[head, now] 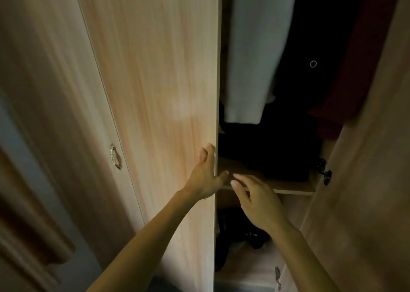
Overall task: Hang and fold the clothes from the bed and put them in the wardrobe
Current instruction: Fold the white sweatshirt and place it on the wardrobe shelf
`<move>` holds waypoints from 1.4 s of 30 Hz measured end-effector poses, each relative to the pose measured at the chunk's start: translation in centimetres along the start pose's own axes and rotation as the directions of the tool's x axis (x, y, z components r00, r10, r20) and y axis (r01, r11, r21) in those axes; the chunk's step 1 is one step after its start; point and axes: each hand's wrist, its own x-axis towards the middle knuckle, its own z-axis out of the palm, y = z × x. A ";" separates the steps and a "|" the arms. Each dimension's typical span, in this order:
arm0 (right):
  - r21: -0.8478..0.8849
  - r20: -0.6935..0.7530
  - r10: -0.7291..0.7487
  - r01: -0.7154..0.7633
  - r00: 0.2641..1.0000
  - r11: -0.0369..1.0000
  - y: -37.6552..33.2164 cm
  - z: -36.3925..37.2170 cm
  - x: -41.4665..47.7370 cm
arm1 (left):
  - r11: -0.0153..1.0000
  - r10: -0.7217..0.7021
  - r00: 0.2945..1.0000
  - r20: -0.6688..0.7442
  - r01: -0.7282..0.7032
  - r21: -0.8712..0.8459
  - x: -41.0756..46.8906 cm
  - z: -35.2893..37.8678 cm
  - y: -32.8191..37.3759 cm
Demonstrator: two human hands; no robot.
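Note:
A light wooden wardrobe door stands in front of me with its free edge near the middle of the view. My left hand grips that edge, fingers on the outer face and thumb round the inner side. My right hand hovers just right of it, fingers relaxed and holding nothing, in front of a shelf. Inside hang a white garment, a black garment with a metal ring, and a dark red garment. Dark folded clothes lie on the shelf.
The right-hand door stands open with its hinge showing. Another closed door on the left carries a metal handle. More dark items lie in the lower compartment. The bed is out of view.

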 end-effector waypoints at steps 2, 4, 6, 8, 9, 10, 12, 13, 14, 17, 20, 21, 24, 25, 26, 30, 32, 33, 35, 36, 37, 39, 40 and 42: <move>0.000 -0.004 0.003 -0.003 1.000 1.000 0.2 0.3 1.0 | 1.000 0.000 1.000 0.004 0.000 -0.023 1.5 0.4 -0.3; -0.002 -0.013 0.008 -0.008 1.000 1.000 0.2 0.6 2.1 | 0.999 0.012 1.000 0.005 -0.012 -0.047 3.0 0.8 -0.6; -0.026 -0.026 0.016 -0.016 1.000 1.000 0.3 0.9 3.4 | 0.998 0.026 1.000 0.012 -0.025 -0.064 4.6 1.2 -1.2; -0.068 -0.037 0.024 -0.027 0.999 0.997 0.5 1.2 4.7 | 0.996 0.043 0.999 0.015 -0.041 -0.074 6.2 1.5 -1.8; -0.089 -0.043 0.028 -0.032 0.999 0.996 0.6 1.3 5.4 | 0.995 0.053 0.999 0.014 -0.051 -0.082 6.8 1.6 -2.1; -0.111 -0.050 0.034 -0.039 0.998 0.993 0.7 1.4 6.0 | 0.994 0.060 0.998 0.024 -0.057 -0.089 7.4 1.6 -2.4; -0.144 -0.067 0.053 -0.062 0.996 0.988 0.7 1.7 7.1 | 0.992 0.089 0.995 0.052 -0.084 -0.091 8.3 1.5 -2.9; -0.153 -0.073 0.064 -0.075 0.995 0.985 0.7 1.8 7.5 | 0.991 0.106 0.992 0.062 -0.101 -0.088 8.7 1.4 -3.1; -0.157 -0.075 0.075 -0.087 0.994 0.984 0.7 2.0 7.9 | 0.989 0.124 0.990 0.059 -0.119 -0.083 9.0 1.3 -3.2; -0.154 -0.072 0.094 -0.104 0.993 0.983 0.6 2.3 8.3 | 0.986 0.145 0.989 -0.016 -0.146 -0.080 10.2 1.0 -3.8; -0.160 -0.094 0.110 -0.124 0.989 0.979 0.8 2.3 7.9 | 0.984 0.145 0.990 0.002 -0.143 -0.105 11.1 0.8 -4.3; -0.159 -0.101 0.120 -0.136 0.988 0.978 0.9 2.2 7.7 | 0.984 0.147 0.989 0.023 -0.144 -0.102 11.2 0.8 -4.5; -0.126 -0.114 0.155 -0.169 0.981 0.977 1.1 1.8 6.3 | 0.986 0.158 0.985 0.071 -0.153 -0.072 10.5 0.7 -4.6; -0.113 -0.127 0.169 -0.184 0.977 0.976 1.2 1.6 5.7 | 0.987 0.155 0.986 0.069 -0.151 -0.060 10.0 0.8 -4.4; -0.108 -0.142 0.183 -0.199 0.973 0.974 1.2 1.4 5.0 | 0.987 0.156 0.986 0.053 -0.154 -0.042 9.3 1.0 -4.1; -0.141 -0.184 0.252 -0.279 0.950 0.950 1.7 0.0 1.2 | 0.949 0.313 0.950 -0.007 -0.313 0.038 5.0 2.8 -2.0; -0.146 -0.176 0.281 -0.308 0.943 0.940 2.0 -1.0 -0.9 | 0.930 0.368 0.930 0.005 -0.368 0.013 2.4 4.1 -0.4; -0.139 -0.170 0.305 -0.329 0.937 0.934 2.0 -1.6 -2.2 | 0.928 0.372 0.928 0.021 -0.372 -0.011 1.2 4.8 0.6; -0.169 -0.206 0.326 -0.362 0.923 0.917 2.2 -3.2 -5.1 | 0.926 0.374 0.926 0.049 -0.369 -0.079 -1.1 6.0 2.7; -0.190 -0.239 0.320 -0.367 0.917 0.910 2.4 -4.0 -6.7 | 0.920 0.381 0.923 0.056 -0.373 -0.118 -2.2 6.6 3.9; -0.191 -0.268 0.314 -0.370 0.911 0.909 2.7 -4.8 -8.2 | 0.912 0.391 0.919 0.058 -0.377 -0.162 -3.3 7.2 5.1; -0.155 -0.307 0.318 -0.376 0.897 0.913 3.6 -6.4 -11.4 | 0.882 0.414 0.909 0.043 -0.389 -0.264 -5.5 8.4 8.1; -0.148 -0.325 0.315 -0.377 0.892 0.914 4.1 -7.3 -13.0 | 0.869 0.417 0.908 0.042 -0.384 -0.311 -6.6 9.2 9.7; -0.152 -0.361 0.297 -0.370 0.884 0.916 5.0 -9.3 -16.1 | 0.854 0.421 0.904 0.073 -0.368 -0.368 -8.4 10.8 13.0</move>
